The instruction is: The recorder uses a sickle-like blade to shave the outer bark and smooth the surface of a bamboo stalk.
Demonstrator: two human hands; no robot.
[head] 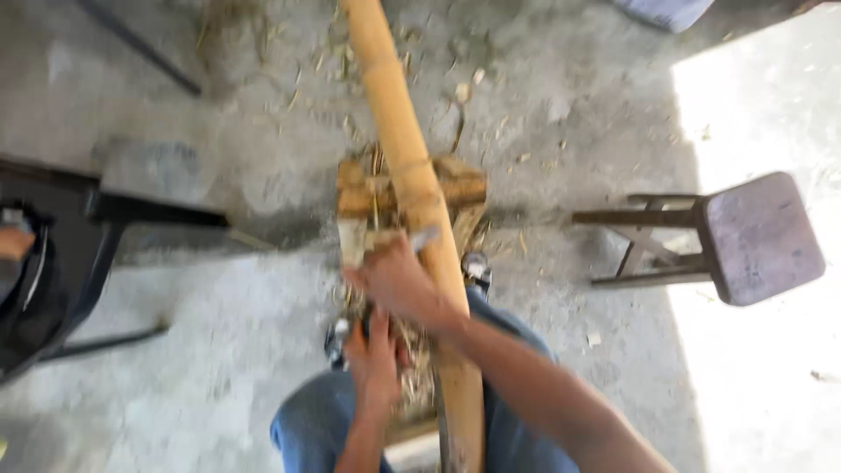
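A long yellow bamboo pole (392, 114) runs from the top of the view down between my knees, resting across a rough wooden block (460, 186). My right hand (399, 280) is closed around a tool whose metal blade (425, 238) touches the pole just below the block. Lower down, my left hand (372, 355) sits beside the pole, over a heap of shavings; the blur hides whether it grips anything. My legs in blue jeans (302, 420) straddle the pole.
A small wooden stool (760, 235) lies on its side at the right. A black metal-framed chair (96, 219) stands at the left. Bamboo scraps litter the concrete floor (561, 114). Bright sunlight falls at the right edge.
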